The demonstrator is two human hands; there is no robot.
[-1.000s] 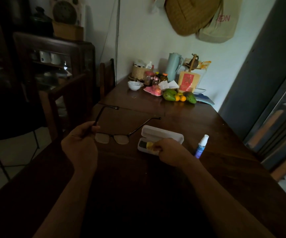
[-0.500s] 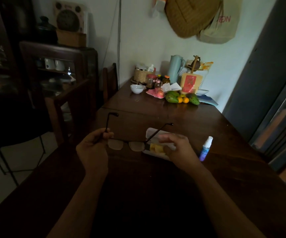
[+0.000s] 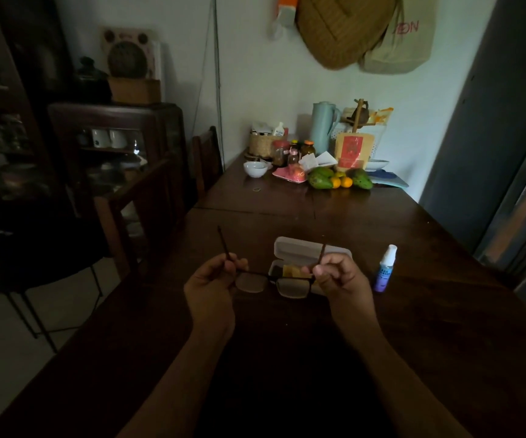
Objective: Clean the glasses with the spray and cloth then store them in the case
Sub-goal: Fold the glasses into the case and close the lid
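Note:
Dark-framed glasses point(image 3: 272, 284) hang in the air above the dark wooden table point(image 3: 429, 311), lenses facing me and both arms pointing away. My left hand point(image 3: 212, 282) pinches the left arm near the hinge. My right hand point(image 3: 339, 276) pinches the right arm near its hinge. Just behind the glasses lies a white case point(image 3: 299, 249), lid open, with a yellow cloth point(image 3: 291, 270) inside it. A small blue spray bottle point(image 3: 385, 270) with a white cap stands upright to the right of my right hand.
At the far end of the table stand a pale blue jug point(image 3: 323, 128), jars, a white bowl point(image 3: 255, 169), mangoes and oranges point(image 3: 339, 181). Wooden chairs point(image 3: 147, 210) line the left side. A dark cabinet point(image 3: 113, 147) stands at the left, a grey door at the right.
My right hand left the case and took hold of the right arm of the glasses. My left hand brought the glasses to the middle, in front of the case.

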